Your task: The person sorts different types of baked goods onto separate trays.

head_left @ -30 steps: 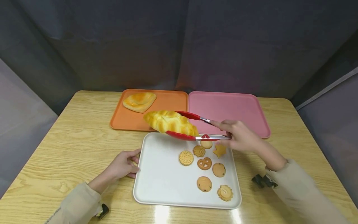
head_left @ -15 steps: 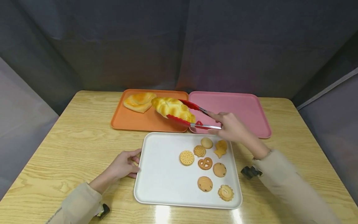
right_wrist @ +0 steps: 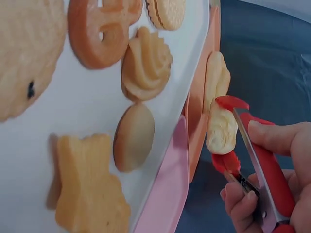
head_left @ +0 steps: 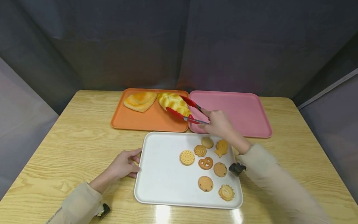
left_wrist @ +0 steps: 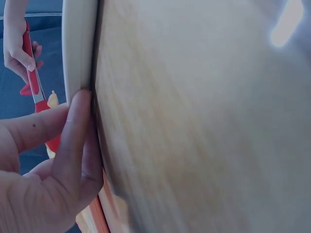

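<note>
My right hand grips red-and-silver tongs, whose red tips sit on either side of a yellow braided bread loaf. The loaf is over the right part of the orange tray; whether it rests on the tray is hard to tell. To its left lies a flat golden pastry. At the white tray's left edge, my left hand pinches the rim between thumb and fingers, which the left wrist view shows close up. The white tray lies flat on the table.
On the white tray's right half are several cookies, among them a pretzel-shaped one and a fish-shaped one. A pink tray adjoins the orange one. Behind the wooden table hangs a dark curtain.
My right hand has carried the tongs and loaf away from me, from above the white tray's far edge to over the orange tray. The left hand has stayed on the rim.
</note>
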Tool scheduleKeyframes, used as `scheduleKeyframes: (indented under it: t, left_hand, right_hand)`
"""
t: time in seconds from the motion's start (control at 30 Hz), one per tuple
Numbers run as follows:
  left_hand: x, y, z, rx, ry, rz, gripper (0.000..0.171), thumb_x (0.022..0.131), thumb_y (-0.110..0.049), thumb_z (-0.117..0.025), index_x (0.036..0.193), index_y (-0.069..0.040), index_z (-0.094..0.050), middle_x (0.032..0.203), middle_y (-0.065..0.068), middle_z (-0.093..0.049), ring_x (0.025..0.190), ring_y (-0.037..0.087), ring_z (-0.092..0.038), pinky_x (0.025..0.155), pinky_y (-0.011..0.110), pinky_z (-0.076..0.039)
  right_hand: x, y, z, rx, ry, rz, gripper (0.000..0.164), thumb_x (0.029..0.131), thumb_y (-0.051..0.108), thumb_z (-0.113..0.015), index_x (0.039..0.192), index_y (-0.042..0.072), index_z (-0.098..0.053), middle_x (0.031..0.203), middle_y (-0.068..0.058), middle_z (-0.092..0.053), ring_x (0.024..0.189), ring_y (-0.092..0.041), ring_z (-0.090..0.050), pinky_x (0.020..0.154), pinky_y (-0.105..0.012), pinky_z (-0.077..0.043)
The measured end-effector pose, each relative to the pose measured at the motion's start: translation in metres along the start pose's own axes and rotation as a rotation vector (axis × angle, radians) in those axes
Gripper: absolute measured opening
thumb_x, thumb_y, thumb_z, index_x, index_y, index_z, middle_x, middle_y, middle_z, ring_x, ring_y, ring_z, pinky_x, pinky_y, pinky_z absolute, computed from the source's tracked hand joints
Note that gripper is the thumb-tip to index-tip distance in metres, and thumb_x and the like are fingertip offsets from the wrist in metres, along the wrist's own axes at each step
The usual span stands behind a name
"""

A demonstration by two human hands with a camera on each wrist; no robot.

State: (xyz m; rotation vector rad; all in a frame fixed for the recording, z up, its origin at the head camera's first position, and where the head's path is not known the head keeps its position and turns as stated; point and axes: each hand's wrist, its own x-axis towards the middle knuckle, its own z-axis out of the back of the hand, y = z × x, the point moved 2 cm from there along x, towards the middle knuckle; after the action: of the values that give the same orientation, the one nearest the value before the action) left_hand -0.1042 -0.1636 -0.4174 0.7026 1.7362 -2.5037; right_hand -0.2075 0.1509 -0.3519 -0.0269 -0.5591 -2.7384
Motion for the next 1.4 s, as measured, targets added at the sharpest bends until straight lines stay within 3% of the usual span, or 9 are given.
scheduleKeyframes:
  t: [0.2, 0.4, 0.67, 1.13, 1.4]
  left_hand:
    - [0.0, 0.0, -0.001, -0.003, 0.0, -0.012, 0.072, 0.072, 0.02, -0.058, 0.137, 0.007, -0.032, 0.088, 0.013, -0.044, 0.061, 0.016, -0.052, 0.052, 0.035, -0.056]
    - [-0.001, -0.001, 0.0, 0.001, 0.004, -0.017, 0.072, 0.072, 0.019, -0.058, 0.137, 0.007, -0.032, 0.088, 0.013, -0.044, 0.061, 0.016, -0.05, 0.052, 0.035, -0.056]
    - [-0.001, -0.002, -0.001, -0.001, 0.007, -0.014, 0.072, 0.072, 0.019, -0.059, 0.137, 0.007, -0.032, 0.088, 0.014, -0.044, 0.06, 0.017, -0.051, 0.052, 0.035, -0.056]
    - [-0.001, -0.002, 0.0, 0.012, 0.001, 0.002, 0.072, 0.072, 0.018, -0.06, 0.138, 0.006, -0.031, 0.089, 0.013, -0.044, 0.06, 0.017, -0.049, 0.053, 0.035, -0.056]
    - [-0.001, -0.001, 0.0, 0.005, -0.005, 0.005, 0.072, 0.071, 0.019, -0.059, 0.137, 0.007, -0.032, 0.088, 0.012, -0.044, 0.06, 0.017, -0.049, 0.052, 0.035, -0.056]
  right_hand:
    - [0.003, 0.006, -0.008, -0.011, 0.025, -0.013, 0.063, 0.075, 0.028, -0.072, 0.127, 0.0, -0.052, 0.047, 0.001, -0.034, 0.041, -0.016, -0.033, 0.038, -0.024, -0.027]
    - [0.003, 0.006, -0.013, 0.011, 0.032, -0.032, 0.067, 0.074, 0.031, -0.073, 0.131, 0.004, -0.049, 0.047, 0.003, -0.028, 0.041, -0.015, -0.029, 0.037, -0.024, -0.025]
    - [0.0, 0.005, -0.013, 0.028, 0.029, -0.067, 0.075, 0.071, 0.033, -0.076, 0.133, 0.003, -0.046, 0.048, 0.001, -0.028, 0.043, -0.015, -0.03, 0.035, -0.022, -0.023]
    - [-0.022, -0.001, -0.001, 0.084, 0.009, -0.067, 0.074, 0.071, 0.028, -0.077, 0.133, 0.004, -0.046, 0.056, -0.004, -0.036, 0.054, -0.021, -0.035, 0.04, -0.024, -0.029]
    - [-0.047, -0.006, 0.012, 0.048, -0.041, 0.026, 0.073, 0.068, 0.025, -0.079, 0.13, 0.001, -0.049, 0.076, -0.014, -0.059, 0.063, -0.023, -0.048, 0.046, -0.025, -0.04]
